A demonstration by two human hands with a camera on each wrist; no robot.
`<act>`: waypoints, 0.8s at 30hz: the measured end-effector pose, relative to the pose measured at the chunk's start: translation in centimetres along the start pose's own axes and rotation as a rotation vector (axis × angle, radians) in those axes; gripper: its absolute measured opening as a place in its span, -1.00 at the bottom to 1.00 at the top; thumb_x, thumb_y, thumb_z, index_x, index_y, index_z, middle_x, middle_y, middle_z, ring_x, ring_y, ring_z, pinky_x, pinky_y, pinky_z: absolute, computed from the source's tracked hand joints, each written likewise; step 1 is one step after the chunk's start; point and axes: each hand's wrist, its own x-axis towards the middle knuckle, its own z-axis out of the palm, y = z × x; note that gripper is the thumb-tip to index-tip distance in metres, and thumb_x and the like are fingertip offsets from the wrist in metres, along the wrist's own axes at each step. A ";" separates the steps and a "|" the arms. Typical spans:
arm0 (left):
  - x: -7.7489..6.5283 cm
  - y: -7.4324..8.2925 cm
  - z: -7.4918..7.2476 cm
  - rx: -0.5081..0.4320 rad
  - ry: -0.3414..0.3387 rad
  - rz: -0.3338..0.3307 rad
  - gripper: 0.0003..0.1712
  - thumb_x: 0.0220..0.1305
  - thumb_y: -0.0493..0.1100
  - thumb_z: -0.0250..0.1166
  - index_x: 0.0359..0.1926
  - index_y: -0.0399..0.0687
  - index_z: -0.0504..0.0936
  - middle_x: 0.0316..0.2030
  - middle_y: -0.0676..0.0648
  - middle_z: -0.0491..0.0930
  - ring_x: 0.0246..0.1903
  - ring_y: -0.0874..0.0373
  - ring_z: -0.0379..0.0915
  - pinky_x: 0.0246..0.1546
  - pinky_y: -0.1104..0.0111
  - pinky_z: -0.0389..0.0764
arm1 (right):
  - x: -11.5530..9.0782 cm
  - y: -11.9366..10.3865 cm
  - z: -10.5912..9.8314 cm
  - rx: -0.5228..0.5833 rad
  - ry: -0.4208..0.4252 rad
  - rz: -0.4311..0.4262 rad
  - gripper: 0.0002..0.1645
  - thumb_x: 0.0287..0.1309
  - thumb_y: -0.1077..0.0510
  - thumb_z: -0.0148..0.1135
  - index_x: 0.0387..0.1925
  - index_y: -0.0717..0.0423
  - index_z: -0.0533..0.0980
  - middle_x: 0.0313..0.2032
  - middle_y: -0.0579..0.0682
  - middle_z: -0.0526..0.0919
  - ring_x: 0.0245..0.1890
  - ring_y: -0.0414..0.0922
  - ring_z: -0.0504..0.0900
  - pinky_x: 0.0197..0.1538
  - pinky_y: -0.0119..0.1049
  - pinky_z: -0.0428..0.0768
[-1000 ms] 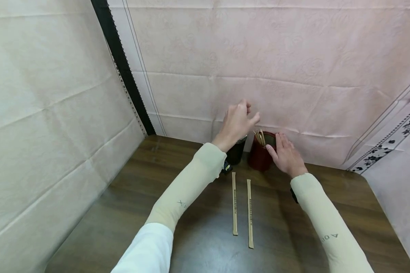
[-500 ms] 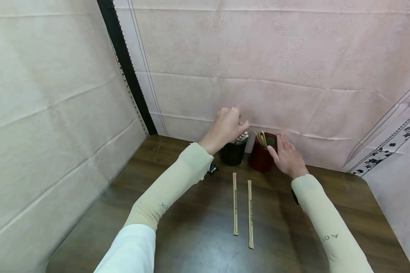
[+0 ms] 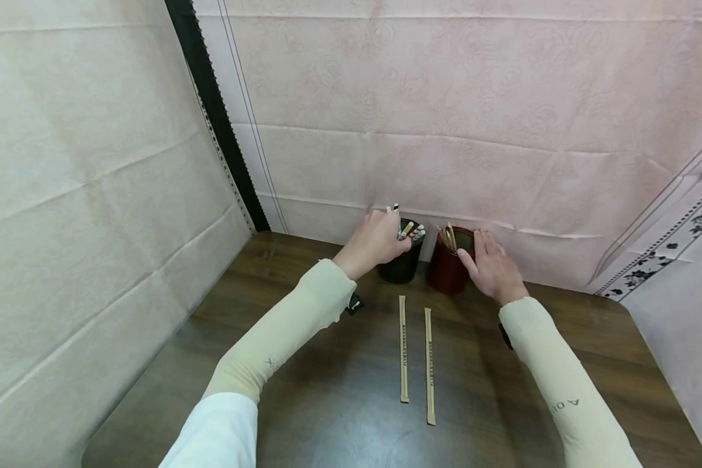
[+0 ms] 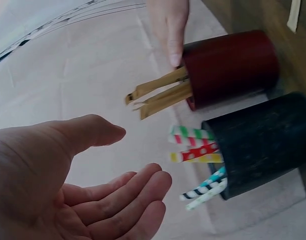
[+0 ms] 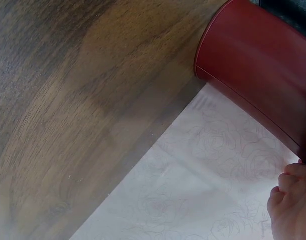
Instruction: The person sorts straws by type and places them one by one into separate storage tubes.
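My left hand (image 3: 374, 242) is at the mouth of a black cup (image 3: 399, 269) at the back of the table. In the left wrist view its thumb and loosely bent fingers are spread apart with nothing between them, beside the ends of several striped and dotted paper straws (image 4: 195, 154) poking out of that cup. A dark red cup (image 3: 447, 273) stands just to the right and holds several narrow brown paper packets (image 4: 165, 100). My right hand (image 3: 494, 272) rests its extended fingers along the red cup's right rim, thumb toward the near side.
Two long, thin brown paper packets (image 3: 403, 351) with printed lettering lie roughly parallel on the wooden table (image 3: 339, 390), in front of the cups. A pale cloth (image 3: 474, 97) hangs right behind the cups, and another cloth (image 3: 93, 195) hangs on the left.
My left hand has moved left and down from above the cups to the black cup's mouth, uncovering that cup and its straws. My right hand has stayed at the red cup.
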 end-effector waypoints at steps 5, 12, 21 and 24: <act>-0.4 -0.4 1.8 -0.030 -0.099 -0.053 -0.62 0.44 0.06 0.36 -0.43 -0.04 0.50 -0.52 0.02 0.46 -0.52 0.12 0.37 -0.46 0.31 0.43 | 0.0 0.0 0.0 0.002 -0.006 -0.003 0.13 0.59 -0.47 -0.53 0.67 0.36 -0.28 0.67 0.42 -0.21 0.70 0.31 -0.22 0.67 0.28 -0.09; -1.3 -0.9 4.8 -0.071 -0.204 -0.079 -0.64 0.46 0.06 0.35 -0.37 -0.08 0.57 -0.49 -0.02 0.51 -0.52 0.12 0.41 -0.50 0.32 0.45 | -0.1 0.0 -0.1 -0.001 -0.011 0.001 0.14 0.59 -0.48 -0.55 0.67 0.37 -0.29 0.67 0.41 -0.22 0.70 0.31 -0.23 0.67 0.28 -0.10; -2.5 -1.5 9.3 -0.130 -0.264 -0.088 -0.66 0.43 0.02 0.39 -0.38 -0.09 0.55 -0.47 -0.04 0.55 -0.50 0.09 0.45 -0.49 0.29 0.51 | -0.1 -0.2 -0.1 0.002 -0.006 -0.004 0.12 0.60 -0.46 -0.52 0.67 0.37 -0.27 0.67 0.41 -0.21 0.70 0.31 -0.22 0.68 0.26 -0.11; -2.9 -1.6 10.6 -0.150 -0.292 -0.094 -0.61 0.44 0.00 0.39 -0.46 -0.08 0.50 -0.55 -0.01 0.43 -0.56 0.11 0.37 -0.56 0.32 0.43 | -0.1 -0.2 -0.2 0.002 -0.004 -0.007 0.12 0.60 -0.46 -0.51 0.66 0.38 -0.27 0.67 0.42 -0.21 0.70 0.32 -0.22 0.68 0.27 -0.12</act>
